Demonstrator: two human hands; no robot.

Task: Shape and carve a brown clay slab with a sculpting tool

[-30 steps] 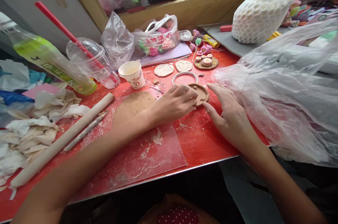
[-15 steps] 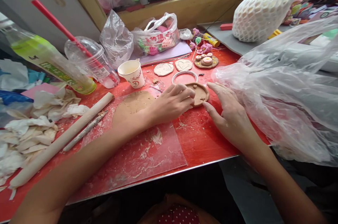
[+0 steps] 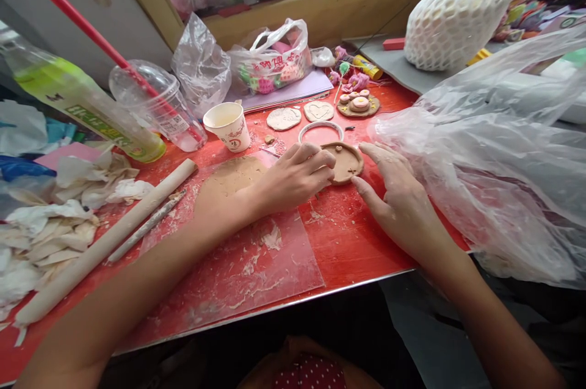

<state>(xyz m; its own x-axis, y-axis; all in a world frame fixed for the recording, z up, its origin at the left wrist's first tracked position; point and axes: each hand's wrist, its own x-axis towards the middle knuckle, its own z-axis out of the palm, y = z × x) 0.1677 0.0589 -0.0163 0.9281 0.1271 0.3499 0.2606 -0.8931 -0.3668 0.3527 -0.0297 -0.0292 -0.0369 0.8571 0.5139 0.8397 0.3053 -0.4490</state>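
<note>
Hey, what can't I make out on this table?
In the head view:
Round clay dish: left part hidden by the left hand.
Left hand's grip, if any: hidden by its own back.
Clay slab: partly hidden by the left forearm.
Drink bottle: top cut off by the picture's left edge.
Plastic cup: label print too small.

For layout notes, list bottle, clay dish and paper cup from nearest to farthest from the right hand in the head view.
1. Clay dish: just left of the right hand.
2. Paper cup: farther left.
3. Bottle: far left.
</note>
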